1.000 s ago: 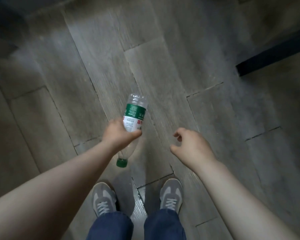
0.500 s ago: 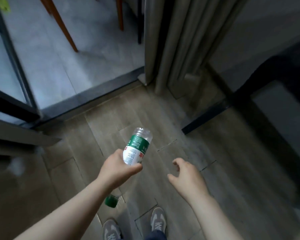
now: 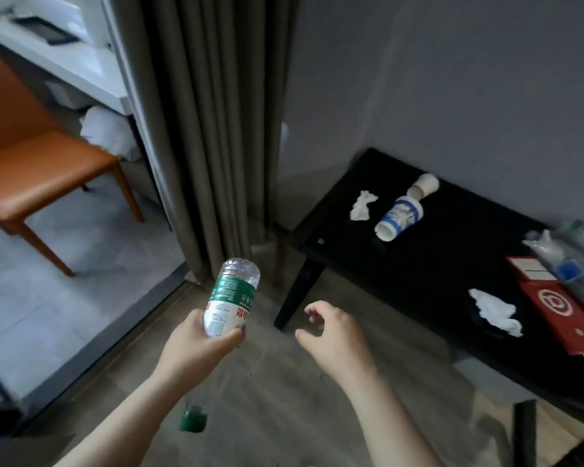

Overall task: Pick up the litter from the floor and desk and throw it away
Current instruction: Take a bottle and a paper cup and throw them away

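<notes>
1. Floor (image 3: 284,416): wood-look planks, grey-brown and matt, changing to pale smooth tile past a dark threshold on my left.
2. Curtain (image 3: 209,129): heavy olive-grey cloth in deep vertical pleats, reaching down to the floor.
3. Desk (image 3: 418,264): low, black, with a flat glossy top and square legs, set against the grey wall on my right.
4. Chair (image 3: 41,163): orange, smooth padded seat and back, slim tapered legs, standing on the tile.
5. Red paper bag (image 3: 560,315): flat, printed with a white ring, at the desk's right end. Crushed clear plastic (image 3: 567,254) is heaped beside it.
6. Bottle (image 3: 231,298): clear ribbed plastic with a green-and-white label, tilted base-up over the floor, near the desk's left corner. Its green cap (image 3: 192,420) points down.
7. Left hand (image 3: 196,345): fingers and thumb wrapped firmly round the bottle's lower half.
8. Right hand (image 3: 334,335): holds nothing. Fingers loosely curled, thumb apart, in the air near the desk leg.
9. Paper cup (image 3: 398,217): white with blue print, lying on its side on the desk.
10. Tissues: white and crumpled, both on the desktop, one (image 3: 363,205) just beside the cup and one (image 3: 494,311) nearer me.
</notes>
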{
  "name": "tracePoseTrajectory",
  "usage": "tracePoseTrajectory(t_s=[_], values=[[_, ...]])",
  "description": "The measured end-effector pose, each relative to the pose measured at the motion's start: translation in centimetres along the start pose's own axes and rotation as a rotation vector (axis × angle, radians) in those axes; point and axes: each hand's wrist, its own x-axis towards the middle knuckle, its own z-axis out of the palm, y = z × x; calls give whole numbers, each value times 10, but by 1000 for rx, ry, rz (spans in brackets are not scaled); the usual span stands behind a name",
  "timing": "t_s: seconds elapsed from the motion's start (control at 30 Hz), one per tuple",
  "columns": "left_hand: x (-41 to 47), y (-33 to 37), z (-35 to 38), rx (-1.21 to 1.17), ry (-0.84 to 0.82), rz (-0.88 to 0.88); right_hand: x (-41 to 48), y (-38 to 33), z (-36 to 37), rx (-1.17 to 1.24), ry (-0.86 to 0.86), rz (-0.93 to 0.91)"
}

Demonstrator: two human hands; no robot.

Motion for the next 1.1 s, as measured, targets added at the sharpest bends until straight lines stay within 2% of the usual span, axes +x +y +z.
tracePoseTrajectory(t_s=[0.2, 0.5, 0.73, 0.9, 1.1], values=[[-14, 83, 10, -69, 54, 117, -22, 30, -79, 145, 153, 53], [-9, 183, 63, -196, 60, 193, 0, 101, -175, 172, 227, 61], [6, 218, 113, -199, 18, 180, 29, 144, -196, 189, 196, 97], [31, 230, 125, -148, 5, 184, 51, 153, -197, 169, 169, 136], [91, 251, 129, -100, -87, 191, 95, 149, -193, 166, 186, 221]])
